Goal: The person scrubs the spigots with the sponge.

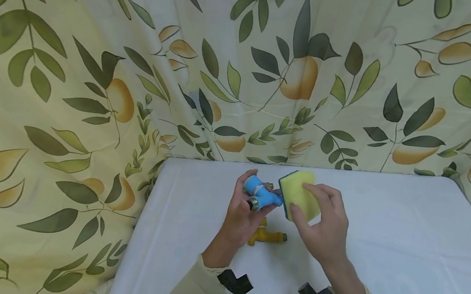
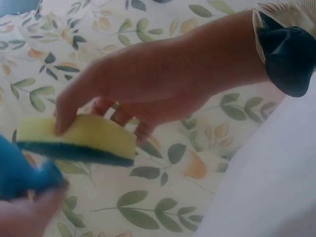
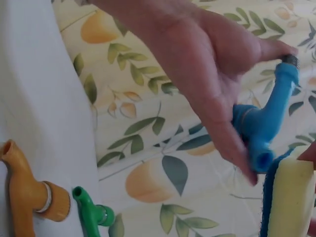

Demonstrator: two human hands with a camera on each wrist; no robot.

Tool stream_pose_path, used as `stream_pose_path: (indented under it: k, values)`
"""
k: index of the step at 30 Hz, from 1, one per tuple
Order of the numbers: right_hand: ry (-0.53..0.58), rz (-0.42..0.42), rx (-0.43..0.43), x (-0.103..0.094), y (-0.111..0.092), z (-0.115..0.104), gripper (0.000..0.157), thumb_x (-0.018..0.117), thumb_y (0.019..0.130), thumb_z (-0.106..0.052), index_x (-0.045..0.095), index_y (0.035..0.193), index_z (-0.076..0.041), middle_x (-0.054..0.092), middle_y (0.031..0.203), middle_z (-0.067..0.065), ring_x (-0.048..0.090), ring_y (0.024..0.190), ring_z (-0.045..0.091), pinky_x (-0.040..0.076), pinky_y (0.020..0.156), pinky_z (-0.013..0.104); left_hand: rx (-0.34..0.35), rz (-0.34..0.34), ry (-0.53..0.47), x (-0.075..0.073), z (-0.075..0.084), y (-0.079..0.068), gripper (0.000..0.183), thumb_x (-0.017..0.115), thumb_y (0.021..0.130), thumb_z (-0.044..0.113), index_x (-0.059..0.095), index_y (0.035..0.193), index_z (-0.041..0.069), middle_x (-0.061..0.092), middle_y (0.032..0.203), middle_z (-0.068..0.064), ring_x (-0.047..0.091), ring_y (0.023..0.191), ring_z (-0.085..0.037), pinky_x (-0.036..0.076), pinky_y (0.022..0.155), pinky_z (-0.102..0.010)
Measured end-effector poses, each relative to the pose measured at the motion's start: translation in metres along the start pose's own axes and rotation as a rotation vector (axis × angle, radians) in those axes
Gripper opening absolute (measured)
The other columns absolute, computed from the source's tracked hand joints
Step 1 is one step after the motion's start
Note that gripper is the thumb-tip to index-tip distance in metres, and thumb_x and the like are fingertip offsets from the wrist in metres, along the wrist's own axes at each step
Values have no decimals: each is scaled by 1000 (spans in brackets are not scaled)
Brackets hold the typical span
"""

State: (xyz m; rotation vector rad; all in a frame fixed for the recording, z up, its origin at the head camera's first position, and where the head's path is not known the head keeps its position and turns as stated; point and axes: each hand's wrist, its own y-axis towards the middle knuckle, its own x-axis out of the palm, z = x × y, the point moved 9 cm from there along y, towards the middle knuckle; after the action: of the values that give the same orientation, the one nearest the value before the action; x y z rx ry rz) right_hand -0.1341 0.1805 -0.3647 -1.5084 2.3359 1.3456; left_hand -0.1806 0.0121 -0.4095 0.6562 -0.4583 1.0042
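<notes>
My left hand [image 1: 243, 214] holds a blue plastic tap [image 1: 262, 196] above the table, its threaded end beside the thumb in the right wrist view. My right hand [image 1: 328, 223] pinches a yellow sponge [image 1: 303, 196] between thumb and fingers. The sponge's dark scouring side [image 2: 74, 152] faces the tap, right at the spout's end in the head view. From the right wrist, the open spout [image 3: 262, 160] shows close to the sponge. A yellow-orange tap [image 1: 267, 236] lies on the table below my hands.
A small green tap [image 3: 91, 215] lies near the orange one. The white-covered table [image 1: 397, 252] ends at a curtain [image 1: 241, 73] printed with leaves and fruit, which also hangs along the left side. Black devices [image 1: 235, 283] sit at both wrists.
</notes>
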Motion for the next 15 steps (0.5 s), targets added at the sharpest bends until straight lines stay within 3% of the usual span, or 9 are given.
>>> stream_pose_path:
  k: [3, 7, 11, 15]
  values:
    - [-7, -14, 37, -1, 1, 4, 50, 81, 79, -12, 68, 127, -8, 59, 119, 18, 57, 108, 28, 39, 83, 13, -6, 62, 107, -1, -1, 1, 94, 67, 86, 62, 16, 153, 20, 46, 122, -4, 60, 116, -18, 53, 106, -44]
    - [19, -18, 104, -9, 4, 8, 49, 79, 81, -11, 66, 128, -6, 59, 121, 19, 53, 106, 21, 38, 79, 17, -49, 151, 341, -7, 3, -2, 60, 46, 109, 37, 12, 158, 29, 43, 130, -10, 56, 119, -19, 51, 108, -44]
    - [57, -15, 82, -17, 7, 0, 50, 78, 81, -7, 65, 130, -5, 60, 122, 18, 49, 105, 8, 37, 80, 15, -72, 165, 617, -13, 8, -6, 63, 40, 112, 23, 5, 163, 36, 41, 142, -13, 50, 129, -26, 44, 115, -36]
    - [83, -10, 20, -23, 7, -14, 52, 79, 78, -5, 66, 129, -6, 61, 119, 17, 47, 107, 2, 38, 82, 16, 80, 170, 862, -9, 19, -6, 59, 53, 108, 21, 25, 159, 21, 47, 138, -12, 55, 126, -29, 50, 109, -33]
